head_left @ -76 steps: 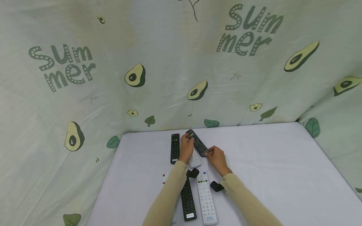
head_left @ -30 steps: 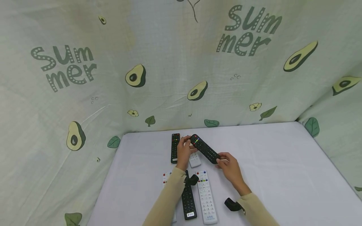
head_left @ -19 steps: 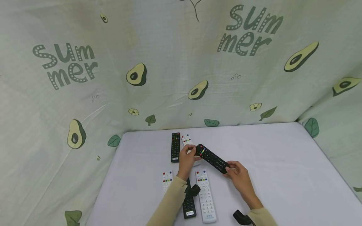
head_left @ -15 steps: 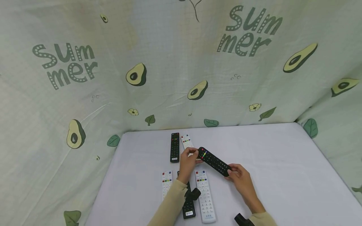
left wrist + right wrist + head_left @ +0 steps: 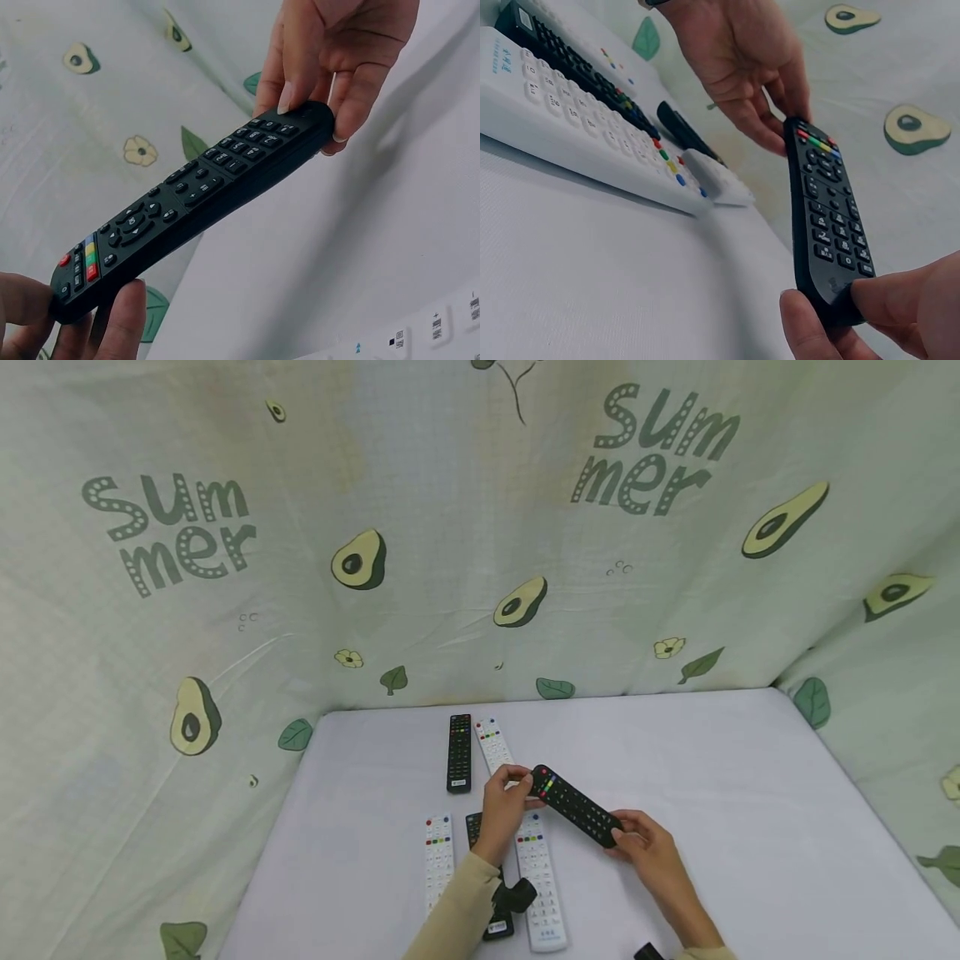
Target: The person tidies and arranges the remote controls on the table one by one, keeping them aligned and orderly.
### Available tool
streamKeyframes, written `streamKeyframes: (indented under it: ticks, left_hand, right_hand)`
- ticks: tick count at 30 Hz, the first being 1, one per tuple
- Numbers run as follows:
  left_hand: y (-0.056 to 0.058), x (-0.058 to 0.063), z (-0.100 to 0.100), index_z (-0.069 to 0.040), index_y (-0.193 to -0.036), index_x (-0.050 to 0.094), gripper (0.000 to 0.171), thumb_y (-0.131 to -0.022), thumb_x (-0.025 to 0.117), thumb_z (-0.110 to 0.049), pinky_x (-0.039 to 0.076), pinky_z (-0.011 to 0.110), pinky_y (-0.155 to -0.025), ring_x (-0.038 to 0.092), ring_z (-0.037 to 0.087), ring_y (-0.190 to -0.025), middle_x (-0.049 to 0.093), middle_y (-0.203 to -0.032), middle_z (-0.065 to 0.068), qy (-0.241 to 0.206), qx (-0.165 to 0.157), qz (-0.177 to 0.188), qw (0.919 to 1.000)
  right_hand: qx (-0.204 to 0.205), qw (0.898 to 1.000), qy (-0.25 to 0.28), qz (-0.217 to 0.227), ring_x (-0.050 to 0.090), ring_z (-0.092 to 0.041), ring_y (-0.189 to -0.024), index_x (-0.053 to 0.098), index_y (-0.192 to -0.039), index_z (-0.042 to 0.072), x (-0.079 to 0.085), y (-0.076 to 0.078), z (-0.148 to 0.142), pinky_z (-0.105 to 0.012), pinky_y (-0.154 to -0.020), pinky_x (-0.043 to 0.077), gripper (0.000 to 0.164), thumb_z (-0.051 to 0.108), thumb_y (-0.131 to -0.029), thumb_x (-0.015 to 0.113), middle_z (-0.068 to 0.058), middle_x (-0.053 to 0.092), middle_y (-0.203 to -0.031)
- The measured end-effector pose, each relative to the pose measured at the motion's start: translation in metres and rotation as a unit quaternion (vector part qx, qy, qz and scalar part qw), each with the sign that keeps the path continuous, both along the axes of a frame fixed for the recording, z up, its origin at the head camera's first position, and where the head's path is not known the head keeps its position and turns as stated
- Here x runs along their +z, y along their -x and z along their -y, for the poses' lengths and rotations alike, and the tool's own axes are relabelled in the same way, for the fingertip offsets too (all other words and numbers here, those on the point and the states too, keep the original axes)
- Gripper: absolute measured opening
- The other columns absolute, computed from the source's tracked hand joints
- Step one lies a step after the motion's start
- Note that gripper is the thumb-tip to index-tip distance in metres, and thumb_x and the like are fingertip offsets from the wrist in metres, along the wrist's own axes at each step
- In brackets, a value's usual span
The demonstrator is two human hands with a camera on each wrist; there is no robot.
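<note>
A black remote control (image 5: 576, 806) with coloured buttons at one end is held in the air, slanting down to the right in the head view. My left hand (image 5: 504, 806) pinches its coloured-button end between thumb and fingers. At the other end, below the number keys, my right hand (image 5: 648, 852) grips it, thumb on the face and fingers behind. Both wrist views show the remote, buttons up, clear of the cloth. Behind my left hand lies a white remote (image 5: 493, 745), its lower part hidden by that hand.
Another black remote (image 5: 459, 754) lies at the back of the white table (image 5: 697, 777). A nearer row has a white remote (image 5: 438, 852), a black remote (image 5: 498, 928) partly under my left forearm, and a larger white remote (image 5: 546, 902). A patterned cloth (image 5: 450, 485) hangs behind.
The black remote, earlier at the back over the white remote, has come up, nearer and to the right with both hands on it. The back white remote is now more exposed.
</note>
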State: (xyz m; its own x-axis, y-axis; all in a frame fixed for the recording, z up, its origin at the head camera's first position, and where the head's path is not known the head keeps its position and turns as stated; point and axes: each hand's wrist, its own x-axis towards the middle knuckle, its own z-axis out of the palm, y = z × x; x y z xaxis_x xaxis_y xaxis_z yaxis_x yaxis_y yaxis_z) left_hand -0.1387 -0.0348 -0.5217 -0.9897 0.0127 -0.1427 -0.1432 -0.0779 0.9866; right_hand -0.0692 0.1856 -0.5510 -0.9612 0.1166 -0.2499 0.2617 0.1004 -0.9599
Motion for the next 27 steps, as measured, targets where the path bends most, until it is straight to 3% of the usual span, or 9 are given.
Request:
streamKeyframes:
  ticks: [9, 14, 27]
  left_hand:
    - [-0.004, -0.002, -0.002, 0.004, -0.125, 0.065, 0.023, -0.108, 0.056, -0.008, 0.065, 0.036, -0.085, 0.070, 0.016, -0.092, 0.060, -0.120, 0.014, 0.014, -0.021, 0.011, 0.9996]
    - [-0.003, -0.004, -0.005, 0.002, -0.127, 0.069, 0.025, -0.107, 0.056, -0.007, 0.065, 0.031, -0.083, 0.070, 0.016, -0.093, 0.062, -0.122, 0.014, 0.018, -0.037, 0.021, 0.9989]
    - [-0.010, -0.001, -0.010, 0.004, -0.133, 0.068, 0.031, -0.105, 0.058, -0.004, 0.064, 0.033, -0.087, 0.071, 0.014, -0.096, 0.068, -0.127, 0.014, 0.021, -0.078, 0.029, 0.9963]
  right_hand:
    - [0.022, 0.999, -0.019, 0.043, 0.074, -0.024, -0.094, 0.056, -0.137, -0.009, 0.004, -0.012, -0.001, -0.029, -0.084, 0.064, 0.039, -0.001, -0.100, 0.062, -0.018, 0.063, -0.115]
    - [0.037, 0.998, -0.008, 0.044, 0.075, -0.026, -0.093, 0.054, -0.134, -0.012, 0.007, -0.022, 0.004, -0.031, -0.084, 0.064, 0.039, -0.006, -0.096, 0.064, -0.020, 0.064, -0.114]
    - [0.110, 0.993, -0.013, 0.046, 0.074, -0.025, -0.095, 0.045, -0.141, -0.017, 0.005, -0.035, 0.008, -0.032, -0.081, 0.065, 0.058, -0.007, -0.090, 0.070, -0.020, 0.065, -0.113]
